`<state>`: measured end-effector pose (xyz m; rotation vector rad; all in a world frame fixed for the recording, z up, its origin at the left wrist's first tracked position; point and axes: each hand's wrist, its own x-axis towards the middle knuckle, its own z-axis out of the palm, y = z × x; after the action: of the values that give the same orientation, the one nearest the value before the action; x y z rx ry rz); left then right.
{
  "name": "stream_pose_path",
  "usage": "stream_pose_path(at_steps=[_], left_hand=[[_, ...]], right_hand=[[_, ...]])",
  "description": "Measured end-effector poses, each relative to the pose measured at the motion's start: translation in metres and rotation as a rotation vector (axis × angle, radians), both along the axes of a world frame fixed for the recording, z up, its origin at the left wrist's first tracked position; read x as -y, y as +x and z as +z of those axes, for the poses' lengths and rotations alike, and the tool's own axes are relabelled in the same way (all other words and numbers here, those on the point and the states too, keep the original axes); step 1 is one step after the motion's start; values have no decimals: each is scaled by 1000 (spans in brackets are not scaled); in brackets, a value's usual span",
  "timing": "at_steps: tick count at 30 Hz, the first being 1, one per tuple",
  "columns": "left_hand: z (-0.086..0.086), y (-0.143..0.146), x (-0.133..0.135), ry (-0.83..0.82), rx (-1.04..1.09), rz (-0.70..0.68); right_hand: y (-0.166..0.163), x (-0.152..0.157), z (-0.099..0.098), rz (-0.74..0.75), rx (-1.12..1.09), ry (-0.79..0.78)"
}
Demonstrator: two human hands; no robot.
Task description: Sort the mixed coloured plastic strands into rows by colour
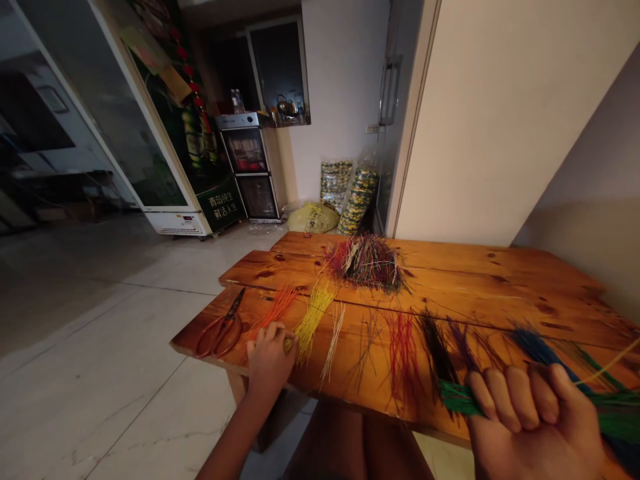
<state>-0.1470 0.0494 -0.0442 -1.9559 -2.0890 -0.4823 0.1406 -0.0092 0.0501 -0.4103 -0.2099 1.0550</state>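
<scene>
My left hand (269, 355) rests at the near left of the wooden table (500, 273), its fingers pinched on the near end of a bundle of yellow strands (313, 319). Orange strands (276, 309) lie just left of it, pale strands (334, 339) just right. My right hand (530, 417) is a closed fist at the near right, gripping a bundle of green strands (456, 398) that sticks out on both sides. Blue strands (535, 348) lie right behind that fist.
Red-handled scissors (221, 328) lie at the table's left corner. A mixed heap of coloured strands (367, 261) sits at the back centre. Red (401, 347), dark (437, 343) and purple (463, 347) bundles lie sorted along the front. A fridge (170, 133) and bags (350, 190) stand beyond.
</scene>
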Motion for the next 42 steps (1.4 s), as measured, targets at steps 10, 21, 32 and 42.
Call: stream_pose_path(at_steps=[10,21,32,42], left_hand=[[38,-40,-93,-92,-227,-229],[28,-22,-135,-203,-424,-447],[98,-18,-141,-163,-488,-706],[187,-20,-138,48,-147,-545]], right_hand=[[0,-4,-8,38,-18,-7],[-3,1,-4,39,4,34],[-2,3,-3,33,20,28],[6,3,4,-25,29,0]])
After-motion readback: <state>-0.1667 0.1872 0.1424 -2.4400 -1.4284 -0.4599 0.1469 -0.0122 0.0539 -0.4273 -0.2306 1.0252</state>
